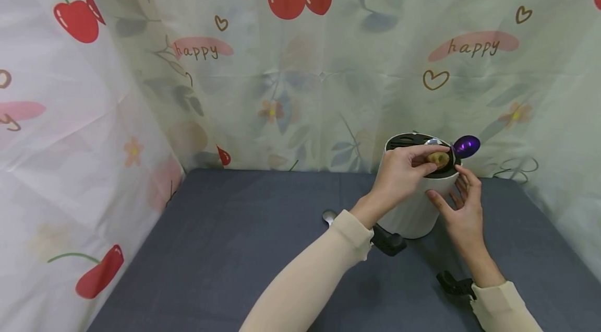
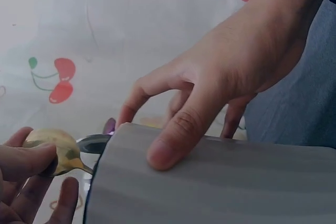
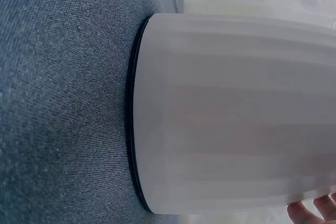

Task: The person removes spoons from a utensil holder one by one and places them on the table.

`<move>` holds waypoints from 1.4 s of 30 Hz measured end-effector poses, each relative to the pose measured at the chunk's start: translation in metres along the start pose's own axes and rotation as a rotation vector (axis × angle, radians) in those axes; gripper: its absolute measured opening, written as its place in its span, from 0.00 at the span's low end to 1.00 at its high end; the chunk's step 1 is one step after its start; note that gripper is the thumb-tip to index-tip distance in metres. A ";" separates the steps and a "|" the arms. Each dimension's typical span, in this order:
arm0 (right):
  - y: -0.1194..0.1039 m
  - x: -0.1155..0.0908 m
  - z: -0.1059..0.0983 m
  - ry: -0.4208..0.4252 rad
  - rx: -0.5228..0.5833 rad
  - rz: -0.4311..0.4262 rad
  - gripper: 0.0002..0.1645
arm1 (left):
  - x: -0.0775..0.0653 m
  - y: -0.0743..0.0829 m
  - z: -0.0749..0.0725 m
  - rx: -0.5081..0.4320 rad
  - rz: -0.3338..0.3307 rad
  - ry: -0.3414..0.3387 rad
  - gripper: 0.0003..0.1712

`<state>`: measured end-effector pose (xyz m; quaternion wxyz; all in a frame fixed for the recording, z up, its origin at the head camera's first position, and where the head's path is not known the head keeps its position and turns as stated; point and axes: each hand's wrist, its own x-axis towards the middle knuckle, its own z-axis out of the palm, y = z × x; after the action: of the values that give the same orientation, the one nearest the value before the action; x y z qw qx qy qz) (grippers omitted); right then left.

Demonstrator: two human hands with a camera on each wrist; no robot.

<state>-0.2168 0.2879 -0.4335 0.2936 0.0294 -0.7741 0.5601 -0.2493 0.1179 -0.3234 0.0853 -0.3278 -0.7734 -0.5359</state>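
Observation:
My left hand (image 1: pixel 399 169) pinches the bowl of a gold spoon (image 1: pixel 439 158) between thumb and fingers, over the top of a white utensil holder (image 1: pixel 409 214). The gold spoon (image 2: pixel 62 148) points handle-down toward the holder's rim in the left wrist view. My right hand (image 1: pixel 466 214) curves around the holder's right side near the rim, its thumb on the wall (image 2: pixel 252 182). A purple spoon (image 1: pixel 467 146) sticks out at the right of the holder, bowl up. Beside the gold one shows a silver spoon bowl (image 1: pixel 433 141). The handles are hidden inside the holder.
A silver spoon (image 1: pixel 329 216) lies on the dark grey tabletop (image 1: pixel 244 238), partly hidden behind the left forearm. The holder has a black slotted top (image 1: pixel 406 140). Printed cloth curtains (image 1: pixel 319 113) hang behind and beside the table.

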 end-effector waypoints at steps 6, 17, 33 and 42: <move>-0.001 0.000 0.000 0.000 0.002 -0.009 0.51 | -0.003 0.002 -0.011 -0.117 0.056 0.043 0.20; 0.000 -0.001 0.000 0.008 -0.027 -0.002 0.51 | -0.010 -0.002 -0.031 -0.211 0.134 0.186 0.20; -0.001 0.000 0.001 0.006 -0.004 0.019 0.51 | -0.010 -0.001 -0.045 -0.289 0.132 0.328 0.19; 0.000 -0.001 0.001 0.012 -0.021 0.025 0.52 | -0.015 -0.005 -0.061 -0.355 0.136 0.384 0.17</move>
<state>-0.2159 0.2869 -0.4339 0.2916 0.0130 -0.7785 0.5556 -0.2540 0.0562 -0.3098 0.2073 -0.2811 -0.6133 -0.7085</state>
